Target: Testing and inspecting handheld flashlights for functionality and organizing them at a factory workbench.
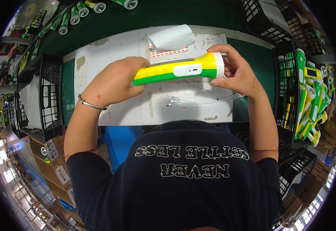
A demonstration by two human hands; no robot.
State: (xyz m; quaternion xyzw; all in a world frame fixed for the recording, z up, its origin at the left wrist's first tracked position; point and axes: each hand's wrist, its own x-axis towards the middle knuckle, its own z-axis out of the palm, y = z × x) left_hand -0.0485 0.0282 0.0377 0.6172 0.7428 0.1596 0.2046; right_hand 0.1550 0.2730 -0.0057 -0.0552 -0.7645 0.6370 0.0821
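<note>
A yellow and green flashlight (164, 73) lies level between my two hands, above the white board (121, 111) on the table. My left hand (116, 81) is wrapped round its narrow tail end. At the wide head with the white rim, my right hand (235, 71) grips with thumb below and fingers above. A white switch plate with a red dot faces me on the flashlight's side. Just beyond it, a curled white sheet (171, 37) rests on a strip with red marks. Several white cables (202, 102) with plugs lie on the board nearer to me.
Black crate (287, 96) at the right holds many green and yellow flashlights (310, 100). Another black crate (46, 96) stands at the left with white sheets inside. More flashlights (83, 10) lie in a row along the far left of the green tabletop (144, 15).
</note>
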